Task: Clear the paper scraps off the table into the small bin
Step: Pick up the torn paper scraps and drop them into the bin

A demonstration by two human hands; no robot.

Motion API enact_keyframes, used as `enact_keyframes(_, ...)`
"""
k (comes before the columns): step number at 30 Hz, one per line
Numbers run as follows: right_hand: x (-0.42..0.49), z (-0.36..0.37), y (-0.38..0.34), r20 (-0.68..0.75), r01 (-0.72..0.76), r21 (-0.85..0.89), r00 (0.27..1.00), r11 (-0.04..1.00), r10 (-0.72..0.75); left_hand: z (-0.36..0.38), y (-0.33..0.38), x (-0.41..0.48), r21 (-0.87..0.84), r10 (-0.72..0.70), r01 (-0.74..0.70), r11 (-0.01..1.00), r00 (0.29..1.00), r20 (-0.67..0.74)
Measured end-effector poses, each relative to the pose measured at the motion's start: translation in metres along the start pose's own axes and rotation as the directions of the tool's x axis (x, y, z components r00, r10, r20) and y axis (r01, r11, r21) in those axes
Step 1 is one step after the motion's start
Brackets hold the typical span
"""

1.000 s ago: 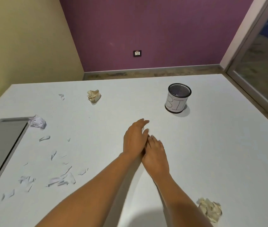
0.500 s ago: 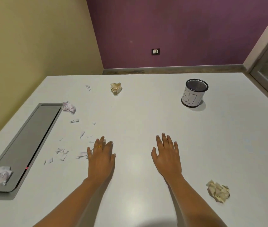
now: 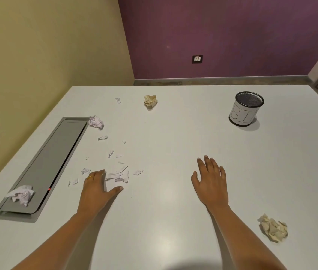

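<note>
Paper scraps (image 3: pixel 118 175): prob. light, flimsy, slide easy. Rake together, pinch the bunch. Your L grip (image 3: pixel 95 190): can't tell if holding; R grip (image 3: pixel 210 182) released.

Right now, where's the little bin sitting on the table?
In the head view the small bin stands upright at the far right of the table, beyond the right hand, with a tan paper ball well off to its left.
</note>
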State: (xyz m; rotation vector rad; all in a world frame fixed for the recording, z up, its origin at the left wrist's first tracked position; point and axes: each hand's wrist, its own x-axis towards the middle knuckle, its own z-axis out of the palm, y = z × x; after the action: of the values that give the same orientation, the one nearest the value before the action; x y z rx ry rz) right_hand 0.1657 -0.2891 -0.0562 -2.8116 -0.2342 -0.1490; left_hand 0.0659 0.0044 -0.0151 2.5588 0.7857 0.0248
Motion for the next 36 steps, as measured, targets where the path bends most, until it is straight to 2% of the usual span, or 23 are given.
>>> enact_keyframes(11,0.000,-0.001,0.000,-0.002,-0.008,-0.002,1.000,1.000,0.008,0.004,0.015,0.014,-0.044,0.071,-0.071,0.997,0.997,0.008)
enact_keyframes(19,0.000,0.000,0.000,-0.001,-0.015,-0.004,1.000,1.000,0.015,0.011,0.016,0.014,-0.054,0.082,-0.087,0.995,0.992,-0.092)
enact_keyframes(29,0.000,0.001,0.000,-0.012,-0.019,0.011,1.000,1.000,0.019,0.003,0.022,0.016,-0.261,-0.002,-0.031,0.965,0.992,-0.127)
enact_keyframes(36,0.000,0.001,0.001,-0.008,-0.022,0.032,1.000,0.999,0.023,0.000,0.062,0.028,-0.313,0.089,-0.129,0.941,0.987,-0.137)
